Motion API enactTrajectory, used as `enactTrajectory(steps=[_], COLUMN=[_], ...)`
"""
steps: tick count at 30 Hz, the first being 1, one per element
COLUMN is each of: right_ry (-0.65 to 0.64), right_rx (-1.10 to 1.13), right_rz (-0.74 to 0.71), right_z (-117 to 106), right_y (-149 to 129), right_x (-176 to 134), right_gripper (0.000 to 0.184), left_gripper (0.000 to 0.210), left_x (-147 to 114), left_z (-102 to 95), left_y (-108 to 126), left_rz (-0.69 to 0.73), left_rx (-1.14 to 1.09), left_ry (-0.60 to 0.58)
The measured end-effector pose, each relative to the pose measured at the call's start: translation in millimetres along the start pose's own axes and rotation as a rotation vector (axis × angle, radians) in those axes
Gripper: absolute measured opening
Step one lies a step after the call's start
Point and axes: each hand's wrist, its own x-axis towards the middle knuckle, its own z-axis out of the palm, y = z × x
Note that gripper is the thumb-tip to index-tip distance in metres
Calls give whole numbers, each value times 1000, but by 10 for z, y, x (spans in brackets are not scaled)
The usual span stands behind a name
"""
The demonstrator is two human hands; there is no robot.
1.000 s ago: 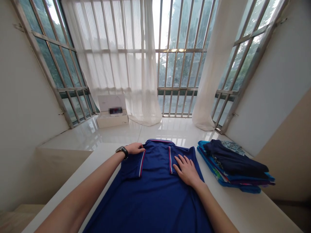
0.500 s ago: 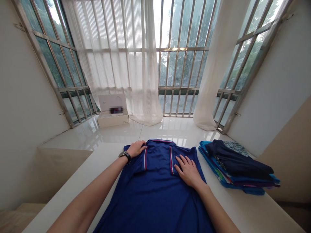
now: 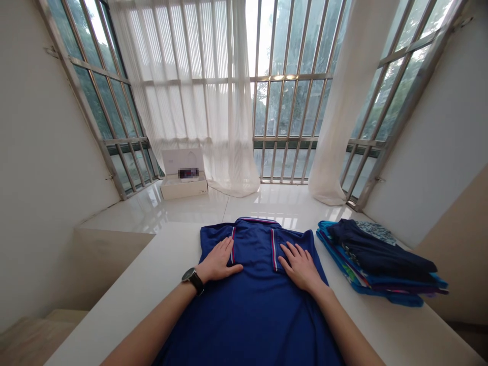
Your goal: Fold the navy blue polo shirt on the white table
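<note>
Bright bay of barred windows (image 3: 285, 101) and sheer white curtains (image 3: 198, 96) at 12 o'clock, glossy white sill below, white box (image 3: 184, 180) resting on it at 11 o'clock. Nearer, a pale white table (image 3: 152, 284) carrying a royal blue polo shirt (image 3: 251, 310), spread flat from centre down to 6 o'clock, collar toward 12, both sleeves folded inward so the red-and-white trimmed cuffs run as two parallel stripes.

Left hand (image 3: 220, 262) at 10 o'clock of the shirt's middle, open, fingers together, palm pressed flat on the folded left sleeve; black wristwatch (image 3: 192, 278) on that wrist. Right hand (image 3: 303, 265) at 2 o'clock, open too, fingers slightly spread, flat on the folded right sleeve. Nothing gripped by either; only pressing down on cloth.

Likely light, soft and limp, a smooth knit with some sheen, so probably prone to sliding on the slick tabletop and losing folds if lifted carelessly. Best taken at the shoulder seams or along the folded side edges, pinched through both layers.

Stack of folded clothes (image 3: 377, 262) at 3 o'clock, just beside the shirt, apart from the right hand.
</note>
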Motion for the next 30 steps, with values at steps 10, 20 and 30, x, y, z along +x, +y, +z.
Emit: enactTrajectory(steps=[10, 20, 30], right_ry=[-5, 9, 9], right_rx=[-8, -24, -20], right_rz=[6, -6, -1], right_z=[-13, 48, 35], right_y=[-12, 19, 6], right_x=[-5, 23, 18], right_gripper=[62, 62, 61], left_gripper=[58, 59, 57], left_x=[25, 1, 22], left_z=[80, -27, -93], left_y=[-21, 173, 49], left_rz=[-49, 14, 29], left_rx=[-92, -183, -176], left_ry=[200, 140, 188])
